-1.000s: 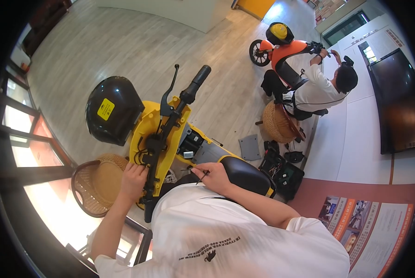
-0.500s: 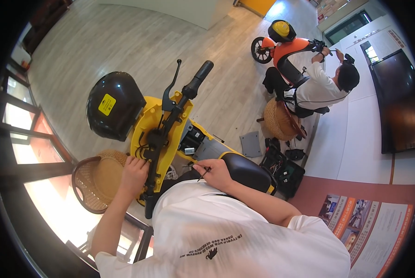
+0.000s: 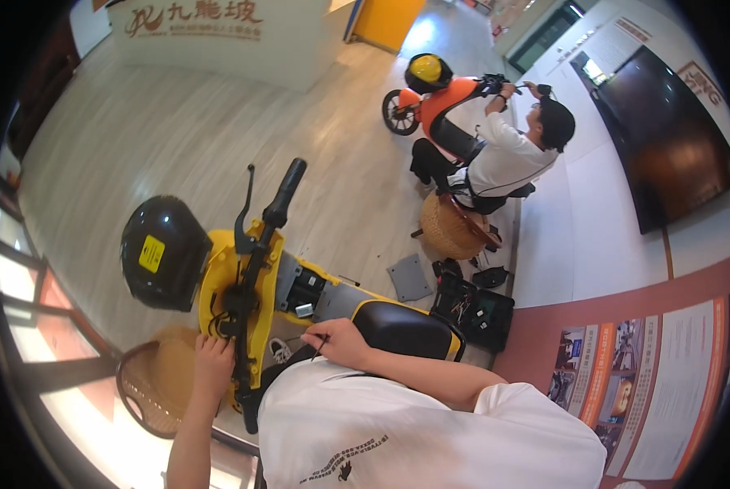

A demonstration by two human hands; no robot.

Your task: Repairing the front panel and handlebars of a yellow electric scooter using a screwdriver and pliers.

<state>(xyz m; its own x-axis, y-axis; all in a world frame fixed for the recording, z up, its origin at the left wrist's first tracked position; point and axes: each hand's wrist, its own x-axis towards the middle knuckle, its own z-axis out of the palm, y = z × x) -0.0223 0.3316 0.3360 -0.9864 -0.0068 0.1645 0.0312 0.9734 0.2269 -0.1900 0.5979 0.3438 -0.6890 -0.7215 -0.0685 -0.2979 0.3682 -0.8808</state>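
Note:
A yellow electric scooter stands in front of me, its front shell (image 3: 264,322) opened up around the black handlebar (image 3: 255,269). Cables show in the middle of that shell. My left hand (image 3: 215,359) has its fingers curled at the shell's left edge, beside the cables; what lies under the fingertips is hidden. Closer to the seat (image 3: 405,330), my right hand (image 3: 340,341) is closed in a pinch on a thin dark rod (image 3: 321,345), too small to tell its kind. A dark rounded helmet-like case (image 3: 163,253) with a yellow label sits at the scooter's front.
A wicker chair (image 3: 157,383) stands left of the scooter. An open black toolbox (image 3: 475,314) and a grey panel (image 3: 410,278) lie on the floor to the right. Beyond, a person (image 3: 503,159) sits on a wicker stool (image 3: 450,228) at an orange scooter (image 3: 446,102).
My view has turned, so the scooter and the other person appear shifted left. Both my hands keep nearly the same places on and beside the scooter, the right one still pinching the thin rod.

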